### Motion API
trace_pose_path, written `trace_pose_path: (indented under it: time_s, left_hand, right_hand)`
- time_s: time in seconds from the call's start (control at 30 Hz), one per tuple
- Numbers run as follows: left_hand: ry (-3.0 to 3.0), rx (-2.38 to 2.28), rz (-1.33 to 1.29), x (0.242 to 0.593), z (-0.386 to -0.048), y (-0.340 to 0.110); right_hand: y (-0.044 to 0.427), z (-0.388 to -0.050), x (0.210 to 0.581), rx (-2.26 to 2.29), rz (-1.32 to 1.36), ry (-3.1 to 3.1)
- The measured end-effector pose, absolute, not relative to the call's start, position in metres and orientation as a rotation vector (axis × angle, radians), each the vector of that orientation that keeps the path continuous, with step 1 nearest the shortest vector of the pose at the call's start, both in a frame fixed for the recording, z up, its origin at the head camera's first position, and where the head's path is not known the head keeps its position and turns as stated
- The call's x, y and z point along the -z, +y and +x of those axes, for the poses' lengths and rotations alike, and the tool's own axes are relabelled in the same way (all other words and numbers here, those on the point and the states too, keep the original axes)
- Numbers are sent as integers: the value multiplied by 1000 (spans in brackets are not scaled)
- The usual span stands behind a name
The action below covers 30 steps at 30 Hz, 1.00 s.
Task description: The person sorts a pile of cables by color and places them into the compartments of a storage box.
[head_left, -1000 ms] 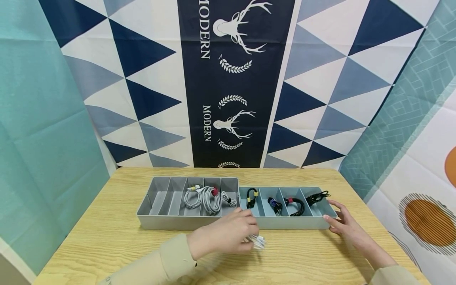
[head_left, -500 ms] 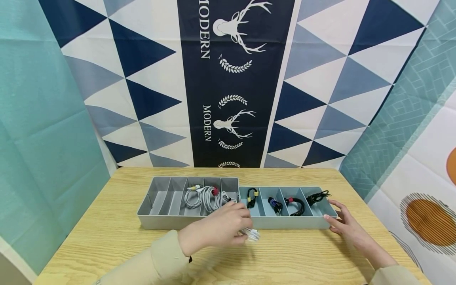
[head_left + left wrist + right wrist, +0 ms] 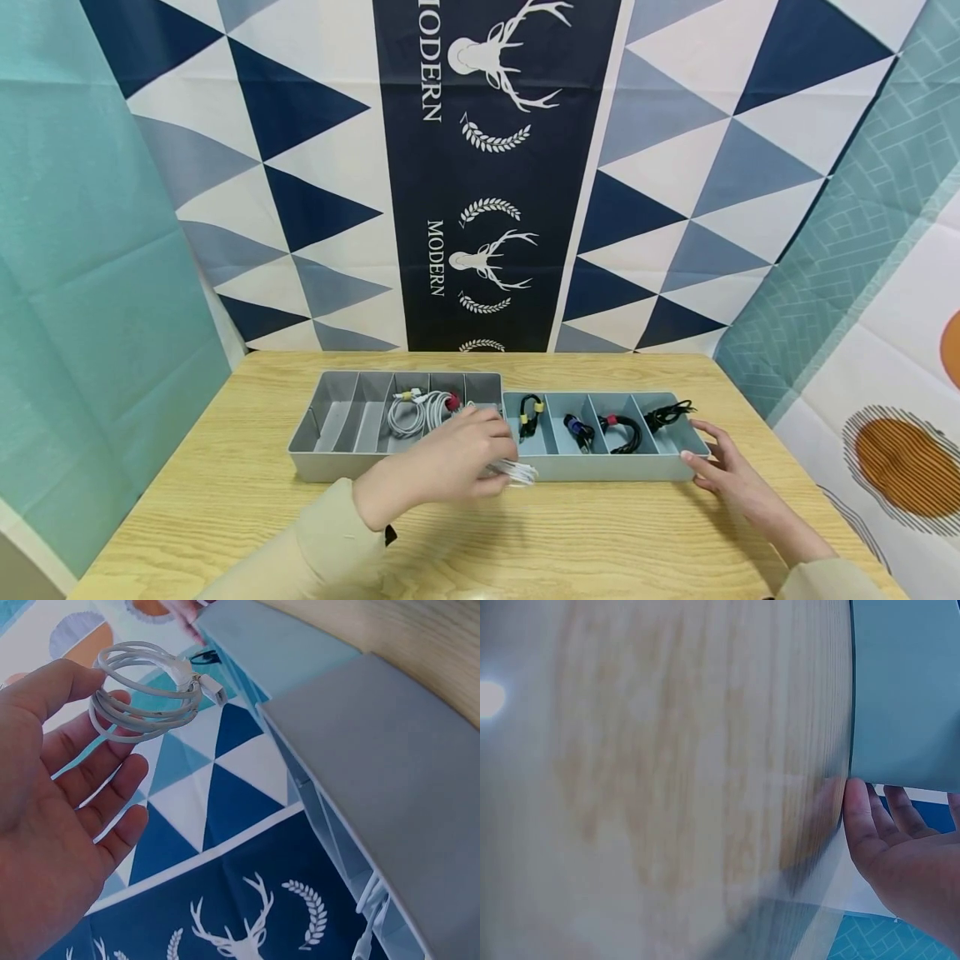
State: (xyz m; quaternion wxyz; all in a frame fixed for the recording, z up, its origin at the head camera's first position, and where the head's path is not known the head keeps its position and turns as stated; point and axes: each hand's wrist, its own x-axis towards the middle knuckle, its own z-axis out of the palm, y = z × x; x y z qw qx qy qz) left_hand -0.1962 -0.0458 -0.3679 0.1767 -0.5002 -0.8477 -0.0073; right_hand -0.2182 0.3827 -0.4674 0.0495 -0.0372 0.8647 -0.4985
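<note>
My left hand (image 3: 442, 458) pinches a coiled white USB cable (image 3: 517, 472) between thumb and fingers, in front of where the two boxes meet. The left wrist view shows the loops of this cable (image 3: 142, 712) held in the air, with its plug hanging free. The grey divided box (image 3: 337, 468) holds coiled light cables; my hand partly hides its right compartments. Beside it, the blue divided box (image 3: 607, 468) holds black cables. At that box's right end, my right hand (image 3: 731, 479) touches the corner with thumb and relaxed fingers.
Both boxes stand on a wooden table (image 3: 225, 533) and adjoin each other. The grey box's two leftmost compartments show bare floors. A patterned cloth (image 3: 487, 175) hangs behind the table, with more cloth at both sides.
My left hand has moved left and a little away from me, carrying the white cable closer to the grey box. The right hand and both boxes look unmoved.
</note>
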Motion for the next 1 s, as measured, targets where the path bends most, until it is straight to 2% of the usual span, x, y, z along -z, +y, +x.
trace_pose_path:
  time_s: [1.0]
  left_hand:
    - [-2287,283,-1228,336,-197,-88]
  right_hand:
    - [383,-218,466,1518,-82,2606]
